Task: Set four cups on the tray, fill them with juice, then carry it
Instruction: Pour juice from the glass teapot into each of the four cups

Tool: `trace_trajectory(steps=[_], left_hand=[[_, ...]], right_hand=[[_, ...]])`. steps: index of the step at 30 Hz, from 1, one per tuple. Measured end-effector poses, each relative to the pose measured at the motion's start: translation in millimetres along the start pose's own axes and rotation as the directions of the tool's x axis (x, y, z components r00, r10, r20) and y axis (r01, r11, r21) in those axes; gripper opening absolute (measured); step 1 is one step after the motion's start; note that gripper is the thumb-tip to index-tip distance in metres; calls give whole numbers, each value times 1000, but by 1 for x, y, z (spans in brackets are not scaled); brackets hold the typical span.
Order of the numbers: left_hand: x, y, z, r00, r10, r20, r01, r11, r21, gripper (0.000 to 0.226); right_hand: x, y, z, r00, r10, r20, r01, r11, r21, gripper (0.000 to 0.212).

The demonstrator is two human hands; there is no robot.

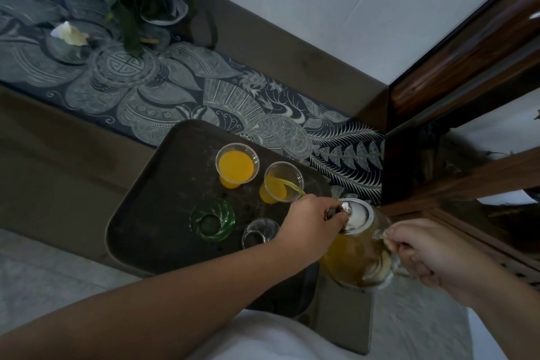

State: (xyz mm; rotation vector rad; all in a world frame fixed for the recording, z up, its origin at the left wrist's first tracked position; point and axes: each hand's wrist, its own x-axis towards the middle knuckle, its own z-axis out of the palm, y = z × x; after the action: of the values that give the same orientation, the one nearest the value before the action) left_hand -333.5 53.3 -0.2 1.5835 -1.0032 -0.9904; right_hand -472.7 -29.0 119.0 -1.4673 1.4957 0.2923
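— Head view: where's the juice?
— Streaming from tilted glass teapot point(355, 257) into second clear cup point(283, 181) on dark tray point(152, 199); first cup point(236, 166) full, green cup point(212, 219) and small clear cup point(260, 233) empty.
— Hands?
— Right hand point(432, 254) curled around handle; left hand point(311, 221) pinching lid knob point(344, 209).
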Motion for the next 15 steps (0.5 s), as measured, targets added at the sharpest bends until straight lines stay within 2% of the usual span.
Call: trace_trajectory(steps=[15], left_hand=[[-1, -1, 3, 1000, 14, -14, -14, 1000, 4, 19]], right_hand=[[-6, -4, -3, 999, -8, 32, 9, 999, -39, 28]])
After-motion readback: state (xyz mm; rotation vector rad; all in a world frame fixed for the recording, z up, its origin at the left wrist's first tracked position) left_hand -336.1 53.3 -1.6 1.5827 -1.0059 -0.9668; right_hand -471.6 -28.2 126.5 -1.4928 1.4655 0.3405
